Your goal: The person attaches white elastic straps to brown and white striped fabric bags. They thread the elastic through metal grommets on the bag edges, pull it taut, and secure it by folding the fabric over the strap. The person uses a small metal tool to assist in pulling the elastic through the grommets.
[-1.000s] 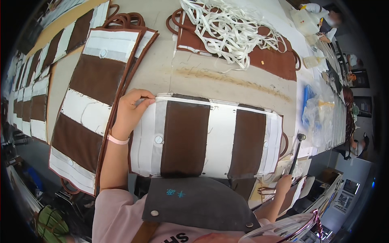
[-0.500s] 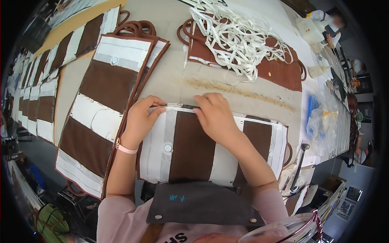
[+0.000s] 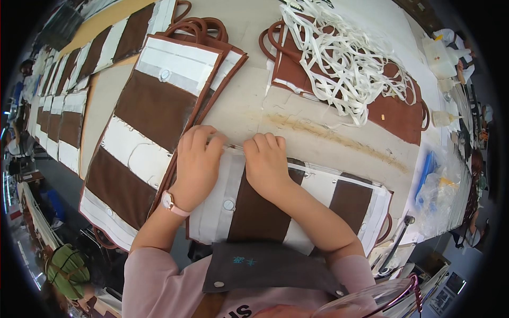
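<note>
Hands meet at the far edge of a striped brown-and-white panel (image 3: 263, 216), which lies from the centre of the view toward four and five o'clock, on a pale work table (image 3: 249, 95). The left hand (image 3: 197, 165), a pink-strapped watch (image 3: 168, 200) at its wrist, bends its fingers over the panel's ten o'clock corner; the right hand (image 3: 268, 165) curls its fingers, bunched side by side, over the same edge just beside it. Whether either hand's fingertips are clamped on the edge cannot be told, as the backs of the hands hide them. White tape (image 3: 347, 179) runs along that edge toward three o'clock. Similar striped panels (image 3: 148, 103) with looped brown handles lie stacked at ten o'clock, near the left hand. At one o'clock, a tangle of white strips (image 3: 344, 66) covers part of some reddish-brown pieces (image 3: 395, 114). A long-handled dark tool (image 3: 396, 243) rests at four o'clock, clear plastic bags (image 3: 442, 199) at three. The worker's dark grey apron (image 3: 275, 267) fills six o'clock.
</note>
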`<action>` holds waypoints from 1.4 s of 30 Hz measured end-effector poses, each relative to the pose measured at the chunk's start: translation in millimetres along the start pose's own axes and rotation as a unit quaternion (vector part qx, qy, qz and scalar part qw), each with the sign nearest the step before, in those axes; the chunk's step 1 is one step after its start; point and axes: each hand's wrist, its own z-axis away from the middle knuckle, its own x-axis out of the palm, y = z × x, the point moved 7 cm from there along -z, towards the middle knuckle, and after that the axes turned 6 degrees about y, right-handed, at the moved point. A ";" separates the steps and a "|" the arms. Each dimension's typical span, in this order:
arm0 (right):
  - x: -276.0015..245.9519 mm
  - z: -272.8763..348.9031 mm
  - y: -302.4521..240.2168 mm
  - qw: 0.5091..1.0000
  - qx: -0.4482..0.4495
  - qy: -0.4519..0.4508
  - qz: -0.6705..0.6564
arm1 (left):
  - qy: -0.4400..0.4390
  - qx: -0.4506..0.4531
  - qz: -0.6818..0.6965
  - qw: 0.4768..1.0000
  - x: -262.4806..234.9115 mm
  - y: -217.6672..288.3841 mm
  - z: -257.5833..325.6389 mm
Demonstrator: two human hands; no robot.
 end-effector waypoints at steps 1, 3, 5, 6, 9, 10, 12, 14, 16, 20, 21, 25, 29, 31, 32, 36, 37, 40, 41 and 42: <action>0.2 -0.2 1.8 1.000 0.006 0.008 -0.013 | 0.004 0.023 -0.013 1.000 -4.1 7.7 4.2; -3.3 -4.0 4.8 0.998 0.025 0.004 -0.049 | -0.037 0.057 -0.025 0.997 -5.6 17.3 21.7; -6.0 -8.3 4.4 0.995 0.038 0.008 -0.087 | -0.074 0.045 -0.062 0.994 -1.8 21.4 33.7; -7.8 -8.8 3.6 0.993 0.042 0.014 -0.106 | -0.091 0.038 -0.078 0.992 1.8 21.5 37.5; -11.1 -10.4 -3.5 0.991 0.026 0.006 -0.132 | -0.103 0.045 -0.074 0.991 4.1 17.4 41.7; -10.7 -10.0 -6.3 0.991 0.015 -0.002 -0.135 | -0.103 0.040 -0.066 0.992 3.8 16.3 42.1; -6.0 -8.8 -9.9 0.993 -0.004 -0.021 -0.116 | -0.103 0.042 -0.051 0.993 4.2 14.4 42.7; -7.0 -9.3 -14.9 0.995 -0.036 -0.036 -0.086 | -0.103 0.041 -0.035 0.993 4.0 12.5 41.8; -17.0 -10.1 -22.0 0.994 -0.080 -0.051 -0.049 | -0.105 0.035 -0.018 0.994 2.5 13.0 40.6; -10.0 -4.1 -23.4 0.989 -0.055 -0.124 -0.055 | -0.096 0.022 -0.015 0.995 1.2 11.5 41.7; -9.6 -5.7 -23.7 0.989 -0.047 -0.124 -0.067 | -0.092 0.021 -0.014 0.995 1.9 10.9 41.9; -6.7 -10.9 -14.2 0.983 0.045 -0.101 -0.149 | -0.088 0.008 0.004 0.996 4.2 8.6 45.2; 0.6 -19.8 -14.3 0.985 0.086 -0.086 -0.121 | -0.090 0.002 0.008 0.996 3.6 9.1 46.4; 7.0 -19.7 -15.7 0.989 0.073 -0.084 -0.093 | -0.096 -0.004 0.008 0.995 4.3 8.0 47.7; 6.3 -21.1 -17.7 0.991 0.068 -0.077 -0.084 | -0.094 -0.002 0.012 0.995 3.9 7.9 47.4; 5.4 -24.1 -24.3 0.995 0.045 -0.064 -0.063 | -0.093 0.000 0.016 0.996 4.9 6.3 47.3; 6.2 -24.4 -24.9 0.995 0.039 -0.063 -0.059 | -0.093 -0.001 0.015 0.996 5.7 6.3 47.5; 12.2 -22.4 -23.1 0.996 0.038 -0.064 -0.056 | -0.083 -0.010 -0.005 0.996 3.2 6.8 48.8; 13.3 -21.1 -24.0 0.997 0.025 -0.063 -0.044 | -0.084 -0.012 -0.007 0.996 3.1 6.6 48.9; 14.4 -19.7 -24.9 0.998 0.012 -0.061 -0.032 | -0.085 -0.012 -0.010 0.996 2.9 6.2 49.0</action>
